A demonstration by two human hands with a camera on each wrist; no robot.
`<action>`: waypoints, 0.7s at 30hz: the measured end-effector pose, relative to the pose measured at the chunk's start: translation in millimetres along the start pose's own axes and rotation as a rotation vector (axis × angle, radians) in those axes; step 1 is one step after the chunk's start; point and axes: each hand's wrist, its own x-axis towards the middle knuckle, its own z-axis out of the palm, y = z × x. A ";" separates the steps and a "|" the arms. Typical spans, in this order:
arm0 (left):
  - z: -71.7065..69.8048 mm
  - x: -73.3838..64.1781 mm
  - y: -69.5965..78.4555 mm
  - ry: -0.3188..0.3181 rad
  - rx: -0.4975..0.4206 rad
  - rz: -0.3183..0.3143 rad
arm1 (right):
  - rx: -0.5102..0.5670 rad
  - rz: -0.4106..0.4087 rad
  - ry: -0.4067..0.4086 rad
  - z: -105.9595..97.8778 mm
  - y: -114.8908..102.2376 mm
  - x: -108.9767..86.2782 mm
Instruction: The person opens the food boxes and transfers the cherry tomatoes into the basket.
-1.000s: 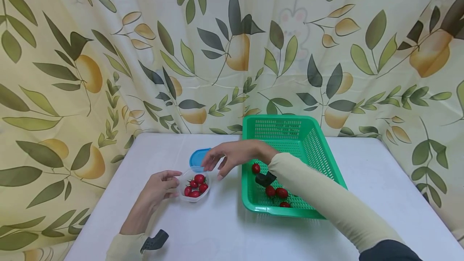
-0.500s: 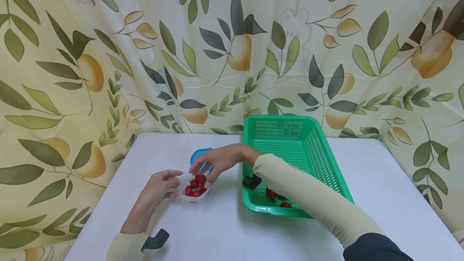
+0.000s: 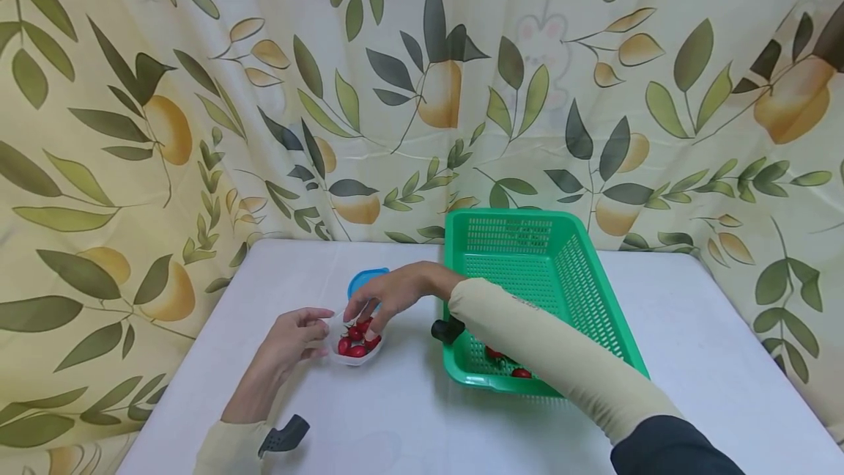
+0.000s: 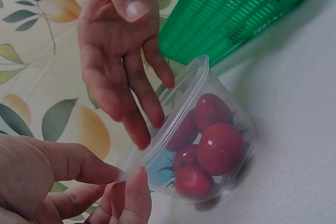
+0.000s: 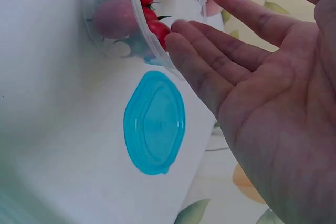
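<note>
A clear plastic container (image 3: 352, 361) with several small red cherry tomatoes (image 4: 221, 149) in it stands on the white table. My left hand (image 3: 285, 343) pinches its rim between thumb and fingers, as the left wrist view shows. Above the container is my right hand (image 3: 385, 295), fingers extended and slightly bent, fingertips at the rim and over the tomatoes. No tomato shows in the right hand's grasp in the right wrist view (image 5: 252, 72). Just behind the container lies a blue lid (image 5: 155, 123), partly covered by the right hand in the head view.
A green perforated basket (image 3: 491, 383) stands right of the container, with a few tomatoes (image 3: 521, 372) near its front. The right forearm passes over it and hides part of its inside. A patterned curtain (image 3: 395, 160) hangs behind the table (image 3: 409, 431).
My right hand has moved left and slightly down, from beside the container to over the tomatoes. The left hand has stayed at the rim.
</note>
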 end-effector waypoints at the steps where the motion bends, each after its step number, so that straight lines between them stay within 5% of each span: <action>1: -0.2 0.5 -0.2 -0.001 0.000 -0.001 | -0.005 -0.004 0.003 -0.1 -0.5 0.7; 11: -0.8 0.7 -0.7 -0.009 -0.023 0.004 | -0.027 0.023 -0.014 -0.9 -5.7 11.6; 21: -0.6 0.7 -0.4 0.002 -0.022 0.004 | -0.166 0.011 -0.035 1.9 -9.2 22.7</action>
